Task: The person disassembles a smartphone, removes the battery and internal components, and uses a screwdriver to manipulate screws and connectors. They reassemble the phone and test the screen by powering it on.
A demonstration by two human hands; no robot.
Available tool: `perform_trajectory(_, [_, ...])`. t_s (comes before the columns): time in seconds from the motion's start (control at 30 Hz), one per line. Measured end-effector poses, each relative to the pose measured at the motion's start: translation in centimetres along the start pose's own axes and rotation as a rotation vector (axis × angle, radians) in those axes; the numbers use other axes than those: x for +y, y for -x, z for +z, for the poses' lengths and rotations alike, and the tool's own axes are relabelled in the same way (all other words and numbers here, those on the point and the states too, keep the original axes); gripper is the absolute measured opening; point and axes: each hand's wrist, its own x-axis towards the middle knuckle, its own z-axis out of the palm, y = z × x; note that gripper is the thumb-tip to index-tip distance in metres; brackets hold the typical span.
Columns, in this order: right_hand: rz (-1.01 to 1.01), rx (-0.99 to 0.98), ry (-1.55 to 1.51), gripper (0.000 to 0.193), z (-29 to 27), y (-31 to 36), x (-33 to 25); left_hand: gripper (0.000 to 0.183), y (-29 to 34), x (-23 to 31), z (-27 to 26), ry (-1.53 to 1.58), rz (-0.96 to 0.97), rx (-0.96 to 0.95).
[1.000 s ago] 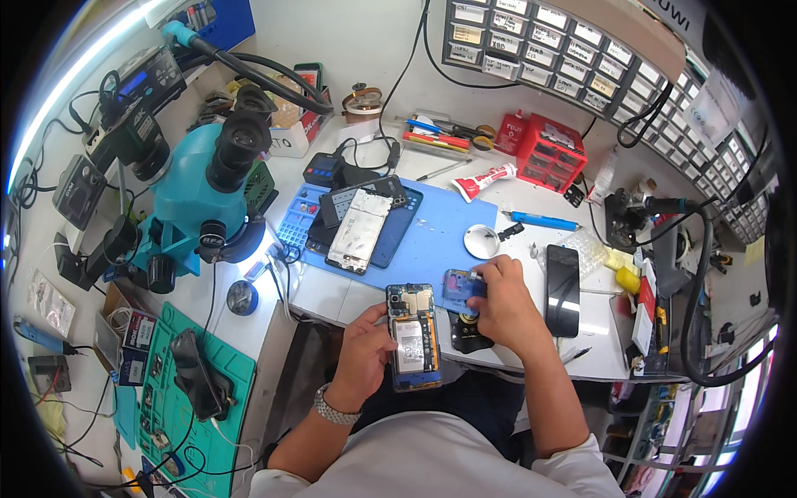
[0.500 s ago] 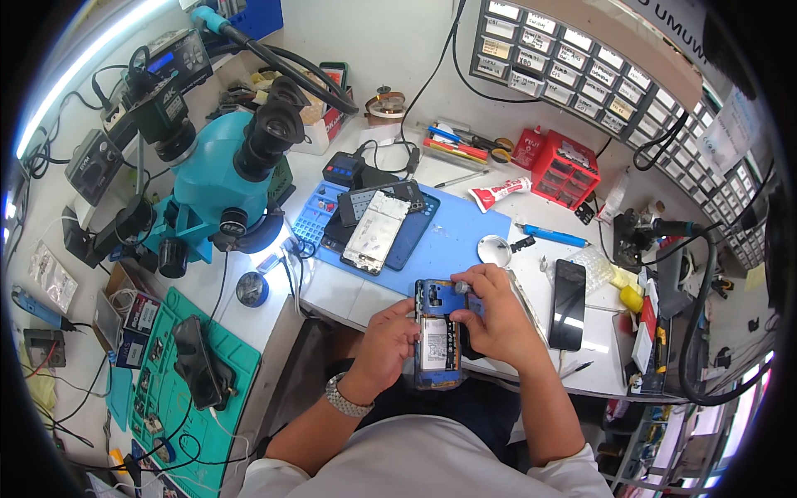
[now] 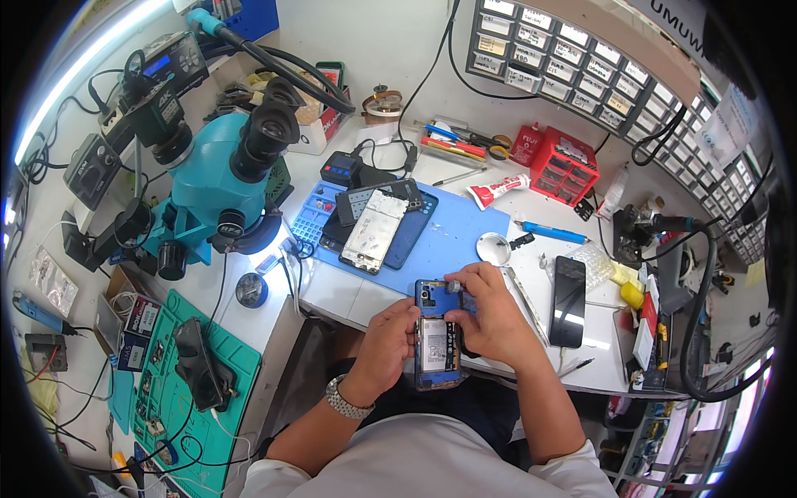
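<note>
Just beyond the table's front edge, I hold an opened smartphone (image 3: 437, 344) upright in the view, its back cover off. A pale battery, a blue upper section and a blue lower strip show inside. My left hand (image 3: 386, 336) grips the phone's left edge, thumb and fingers closed along the frame. Over the upper right part, my right hand (image 3: 486, 311) pinches a small silver round-ended object (image 3: 453, 286) between bent fingers. What that object is, and whether it touches the phone, cannot be made out. Fingers hide part of the phone's right side.
Ahead, a blue mat (image 3: 465, 220) carries a bare phone frame (image 3: 376, 232) and other phone parts. A dark phone (image 3: 568, 303) lies right, near a blue pen-like tool (image 3: 554, 232) and a round tin (image 3: 493, 249). A teal microscope (image 3: 212, 170) and green mat (image 3: 195, 415) stand left.
My right hand has shifted slightly left over the phone's upper part, with the silver object. The phone stays in my left hand, and the view has moved a little.
</note>
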Motion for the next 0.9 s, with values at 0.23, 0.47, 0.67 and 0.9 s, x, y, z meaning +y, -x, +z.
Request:
perform_trajectory(0.23, [-0.004, 0.002, -0.039, 0.054, -0.3, 0.0, -0.3, 0.032, 0.0, -0.4, 0.0, -0.015, 0.031, 0.044])
perform_trajectory(0.47, [0.112, 0.114, -0.187, 0.038, 0.0, -0.1, -0.2, 0.029, 0.2, -0.5, 0.4, -0.058, 0.098, 0.085])
perform_trajectory(0.67, [0.241, 0.222, -0.156, 0.020, 0.6, 0.1, 0.5, 0.030, -0.1, -1.1, 0.1, -0.105, 0.123, 0.087])
perform_trajectory(0.9, [0.192, 0.226, -0.225, 0.016, 1.3, 0.1, 1.7, 0.029, 0.1, -1.0, 0.1, -0.106, 0.113, 0.110])
